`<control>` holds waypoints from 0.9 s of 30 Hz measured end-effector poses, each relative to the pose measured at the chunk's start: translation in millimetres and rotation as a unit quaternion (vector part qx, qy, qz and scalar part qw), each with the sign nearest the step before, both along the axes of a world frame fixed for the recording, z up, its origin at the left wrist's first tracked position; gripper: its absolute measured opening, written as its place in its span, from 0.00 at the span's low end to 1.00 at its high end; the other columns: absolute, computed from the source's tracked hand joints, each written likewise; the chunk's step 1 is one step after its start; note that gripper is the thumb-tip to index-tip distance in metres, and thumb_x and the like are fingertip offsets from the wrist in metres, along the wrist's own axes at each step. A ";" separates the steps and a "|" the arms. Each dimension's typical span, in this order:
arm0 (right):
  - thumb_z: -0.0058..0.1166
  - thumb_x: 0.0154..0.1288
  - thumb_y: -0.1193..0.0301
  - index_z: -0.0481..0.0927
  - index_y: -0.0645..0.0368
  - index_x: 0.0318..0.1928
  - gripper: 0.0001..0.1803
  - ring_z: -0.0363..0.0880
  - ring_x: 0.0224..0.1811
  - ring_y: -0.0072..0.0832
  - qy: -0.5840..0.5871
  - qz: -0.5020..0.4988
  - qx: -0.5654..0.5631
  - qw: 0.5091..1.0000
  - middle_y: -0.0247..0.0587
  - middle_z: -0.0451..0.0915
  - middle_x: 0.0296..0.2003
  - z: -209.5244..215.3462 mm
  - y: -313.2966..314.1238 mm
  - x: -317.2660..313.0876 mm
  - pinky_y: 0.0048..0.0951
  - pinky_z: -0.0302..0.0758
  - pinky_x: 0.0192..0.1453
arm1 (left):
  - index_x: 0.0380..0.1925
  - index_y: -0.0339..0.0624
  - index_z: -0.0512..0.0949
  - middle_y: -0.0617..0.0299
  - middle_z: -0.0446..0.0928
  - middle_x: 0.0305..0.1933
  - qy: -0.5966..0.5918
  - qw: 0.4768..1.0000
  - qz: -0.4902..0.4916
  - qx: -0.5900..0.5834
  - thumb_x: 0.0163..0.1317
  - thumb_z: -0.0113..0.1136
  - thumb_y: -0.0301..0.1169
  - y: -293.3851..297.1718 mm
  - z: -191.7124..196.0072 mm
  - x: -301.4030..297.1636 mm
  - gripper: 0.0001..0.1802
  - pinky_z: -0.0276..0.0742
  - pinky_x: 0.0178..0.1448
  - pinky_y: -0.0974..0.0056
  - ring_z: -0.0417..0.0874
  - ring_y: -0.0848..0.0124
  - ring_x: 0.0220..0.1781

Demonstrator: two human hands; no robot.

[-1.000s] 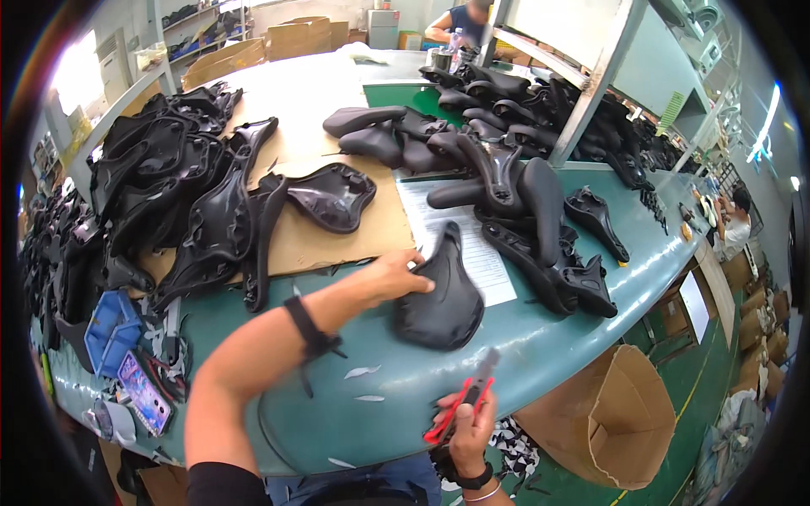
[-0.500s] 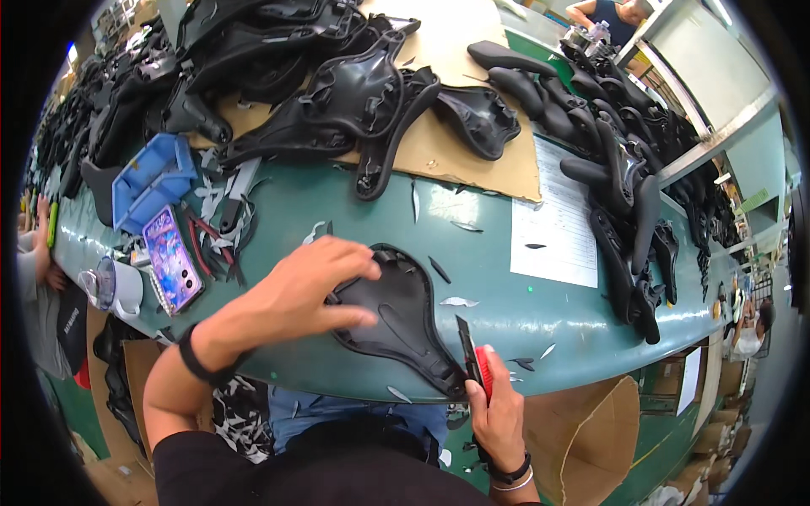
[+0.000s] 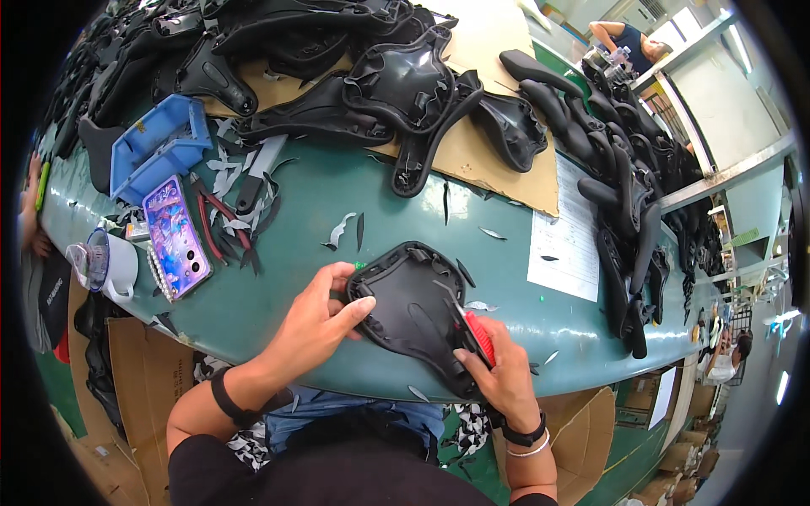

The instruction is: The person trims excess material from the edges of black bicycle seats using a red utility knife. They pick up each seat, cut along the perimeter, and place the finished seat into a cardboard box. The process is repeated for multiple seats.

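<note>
A black bicycle saddle (image 3: 403, 295) lies underside up near the front edge of the green table, its narrow nose toward me. My left hand (image 3: 316, 312) grips its wide end at the left, thumb over the rim and fingers round the outer edge. In my right hand (image 3: 504, 375) is a red utility knife (image 3: 479, 337), its dark blade along the saddle's right rim. The right fingers also rest near the nose. Whether the blade is cutting into the cover I cannot tell.
More saddles (image 3: 405, 80) are heaped on cardboard at the back, with others (image 3: 620, 194) at the right. A blue bin (image 3: 160, 148), phone (image 3: 177, 236), red-handled pliers (image 3: 207, 219) and white mug (image 3: 121, 266) stand left. Scraps dot the green table (image 3: 287, 228). A paper sheet (image 3: 561, 244) lies right.
My left hand has come down from above the saddle and closed on its left edge. The knife in my right hand has moved from beside the nose up along the right rim.
</note>
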State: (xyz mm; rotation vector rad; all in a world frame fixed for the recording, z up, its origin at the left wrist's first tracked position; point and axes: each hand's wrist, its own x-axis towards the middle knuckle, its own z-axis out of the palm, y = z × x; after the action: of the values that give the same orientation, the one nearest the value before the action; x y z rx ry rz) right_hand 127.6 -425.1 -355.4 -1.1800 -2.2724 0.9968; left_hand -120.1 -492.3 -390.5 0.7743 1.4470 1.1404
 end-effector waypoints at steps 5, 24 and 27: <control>0.62 0.59 0.74 0.72 0.61 0.55 0.23 0.77 0.29 0.21 0.012 -0.017 -0.131 0.991 0.40 0.81 0.40 -15.3 -14.7 8.5 0.23 0.74 0.35 | 0.61 0.36 0.63 0.60 0.72 0.47 -0.161 0.986 0.012 -0.045 0.64 0.59 0.32 3.4 6.1 -5.0 0.27 0.77 0.36 0.71 0.77 0.76 0.39; 0.49 0.70 0.68 0.60 0.63 0.64 0.26 0.83 0.30 0.32 0.048 -0.106 -0.242 0.963 0.46 0.82 0.38 -4.3 -58.0 22.8 0.33 0.78 0.32 | 0.32 0.42 0.78 0.61 0.73 0.31 0.366 0.913 -0.099 0.148 0.53 0.66 0.26 4.5 11.1 79.4 0.07 0.73 0.36 0.60 0.78 0.63 0.31; 0.50 0.69 0.69 0.59 0.61 0.66 0.29 0.83 0.29 0.41 -0.041 -0.091 -0.117 0.988 0.52 0.82 0.40 8.9 -55.4 29.8 0.36 0.76 0.31 | 0.28 0.41 0.79 0.61 0.74 0.29 0.369 0.910 -0.100 0.162 0.51 0.66 0.27 8.7 9.6 80.2 0.06 0.73 0.36 0.60 0.78 0.63 0.30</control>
State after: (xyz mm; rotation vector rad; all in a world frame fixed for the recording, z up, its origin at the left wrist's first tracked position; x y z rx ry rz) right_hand 157.5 -480.5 -346.5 -1.5198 -2.1041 1.1873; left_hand -39.9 -483.6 -380.9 1.6836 1.7385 0.9767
